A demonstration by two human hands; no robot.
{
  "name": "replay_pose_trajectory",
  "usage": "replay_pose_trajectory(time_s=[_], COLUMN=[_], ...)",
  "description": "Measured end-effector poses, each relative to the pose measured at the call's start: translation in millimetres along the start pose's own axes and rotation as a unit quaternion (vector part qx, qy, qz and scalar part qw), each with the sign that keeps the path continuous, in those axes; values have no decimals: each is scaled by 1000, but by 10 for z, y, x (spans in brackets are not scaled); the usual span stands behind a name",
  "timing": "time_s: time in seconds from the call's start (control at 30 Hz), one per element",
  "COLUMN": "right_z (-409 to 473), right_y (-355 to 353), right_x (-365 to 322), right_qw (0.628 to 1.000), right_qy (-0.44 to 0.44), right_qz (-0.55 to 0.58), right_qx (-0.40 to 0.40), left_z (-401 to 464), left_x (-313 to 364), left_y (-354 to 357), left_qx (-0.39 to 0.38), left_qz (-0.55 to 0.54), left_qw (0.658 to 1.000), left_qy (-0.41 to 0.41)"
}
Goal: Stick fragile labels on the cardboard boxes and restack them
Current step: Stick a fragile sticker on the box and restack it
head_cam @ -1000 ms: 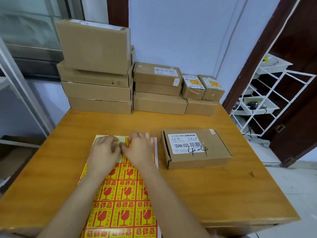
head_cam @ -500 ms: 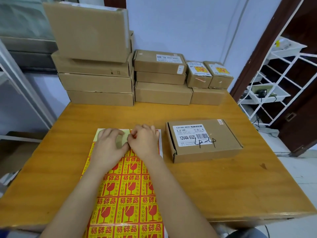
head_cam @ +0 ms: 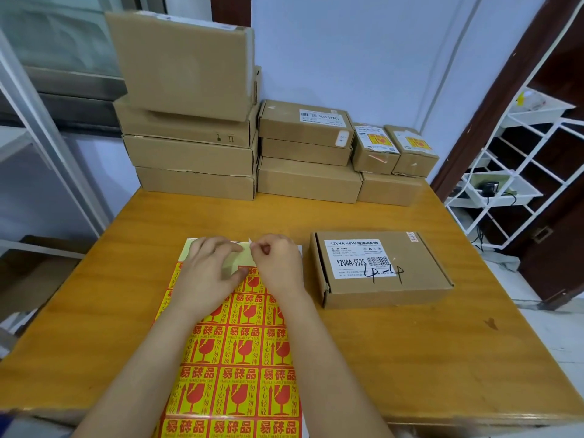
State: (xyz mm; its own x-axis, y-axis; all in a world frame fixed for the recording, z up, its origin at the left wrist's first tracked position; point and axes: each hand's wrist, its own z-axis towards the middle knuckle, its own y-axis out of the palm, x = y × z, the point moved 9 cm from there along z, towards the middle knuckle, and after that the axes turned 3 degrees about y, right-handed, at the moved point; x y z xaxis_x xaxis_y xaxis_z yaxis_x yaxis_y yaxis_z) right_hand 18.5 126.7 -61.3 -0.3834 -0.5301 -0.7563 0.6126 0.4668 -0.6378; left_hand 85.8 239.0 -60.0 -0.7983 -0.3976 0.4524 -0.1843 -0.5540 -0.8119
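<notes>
Pressing flat on label sheet (head_cam: pixel 234 352), L hand (head_cam: pixel 208 273) has fingers extended; R hand (head_cam: pixel 279 267), touching it, pinches a label corner (head_cam: pixel 249 243) at sheet's far end. Cardboard box (head_cam: pixel 379 268) lies just right of sheet on table (head_cam: pixel 410 358); box stacks (head_cam: pixel 196 147) at rear

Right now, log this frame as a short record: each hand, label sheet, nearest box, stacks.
left hand: rests flat on the label sheet, holding it down
right hand: fingers pinch a label corner at the sheet's top
label sheet: yellow-red fragile stickers, top row partly peeled off
single box: right of the sheet, no fragile label visible
stacked boxes: along the table's far edge
</notes>
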Motion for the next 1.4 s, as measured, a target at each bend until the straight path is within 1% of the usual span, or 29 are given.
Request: replay_pose_trajectory(time_s=[0.1, 0.27, 0.37, 0.47, 0.57, 0.67, 0.8, 0.9, 0.97, 1.03, 1.13, 1.23, 1.33, 1.4], right_z=[-11, -22, -65, -145, -211, -248, -273, -313, -328, -343, -383, -459, -523, -568], right_y=[-70, -131, -185, -220, -160, -106, -180, -250, -363, -494, -629, -822, -1084, -1329], right_x=[11, -16, -57, -182, -304, -388, -439, -442, -372, -247, -112, -60, 32, 132], right_qw=[998, 994, 988, 980, 978, 978, 980, 979, 979, 974, 954, 940, 935, 933], right_qy=[20, 26, 23, -21, -70, -106, -118, -128, -104, -48, 3, -5, -12, -22], right_qz=[53, 98, 149, 194, 199, 178, 159, 156, 175, 220, 301, 341, 352, 352], right_qx=[12, 27, 37, 29, 3, -18, -26, -33, -13, 6, -4, 0, 31, 62], left_z=[-2, -6, -14, -38, -52, -59, -54, -64, -76, -77, -62, -73, -92, -74], left_x=[83, 193, 175, 139, 104, 107, 114, 33, 13, 65, 331, 682, 992, 1220], left_y=[-15, -18, -71, -186, -275, -306, -289, -290, -323, -360, -379, -324, -230, -138], left_qx=[-1, 1, 20, 64, 101, 115, 108, 115, 121, 114, 76, 42, 37, 33], left_qz=[-12, -29, -60, -134, -220, -284, -402, -451, -470, -478, -453, -438, -467, -473], left_qw=[999, 996, 997, 988, 970, 952, 908, 881, 869, 865, 885, 895, 879, 876], left_qy=[30, 79, 54, 28, 2, -22, -47, -84, -99, -100, -82, -78, -87, -89])
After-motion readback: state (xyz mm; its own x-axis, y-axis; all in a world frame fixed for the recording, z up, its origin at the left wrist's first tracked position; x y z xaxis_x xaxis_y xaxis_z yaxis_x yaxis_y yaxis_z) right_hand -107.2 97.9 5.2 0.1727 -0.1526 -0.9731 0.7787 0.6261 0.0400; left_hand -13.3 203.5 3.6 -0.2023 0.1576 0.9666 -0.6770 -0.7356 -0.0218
